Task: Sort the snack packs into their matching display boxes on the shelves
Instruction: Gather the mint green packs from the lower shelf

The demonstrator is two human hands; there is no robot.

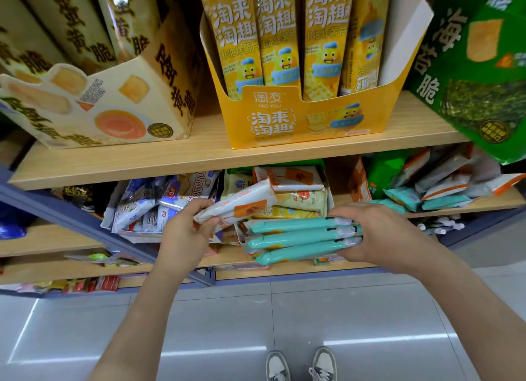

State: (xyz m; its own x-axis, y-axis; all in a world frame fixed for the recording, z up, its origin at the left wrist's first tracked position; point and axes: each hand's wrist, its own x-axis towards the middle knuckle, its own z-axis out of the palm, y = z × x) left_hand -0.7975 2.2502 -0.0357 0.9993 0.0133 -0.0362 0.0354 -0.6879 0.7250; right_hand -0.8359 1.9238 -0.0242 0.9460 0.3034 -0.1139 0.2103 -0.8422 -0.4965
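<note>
My left hand (189, 232) grips a white snack pack with an orange label (239, 202), tilted up to the right in front of the second shelf. My right hand (378, 232) holds three teal snack packs (296, 238) stacked flat by their right ends. Behind them a white display box (327, 192) holds white-and-orange and pale yellow packs. More teal packs (410, 200) and white-orange packs (449, 178) lie loose at the right of the same shelf.
On the upper wooden shelf (199, 158) stand a cream box (108, 107), a yellow box (307, 118) of tall yellow packs, and a green box (478, 67). Blue-white packs (148, 207) fill a box at left. Lower shelves hold small items. Grey tiled floor and my shoes are below.
</note>
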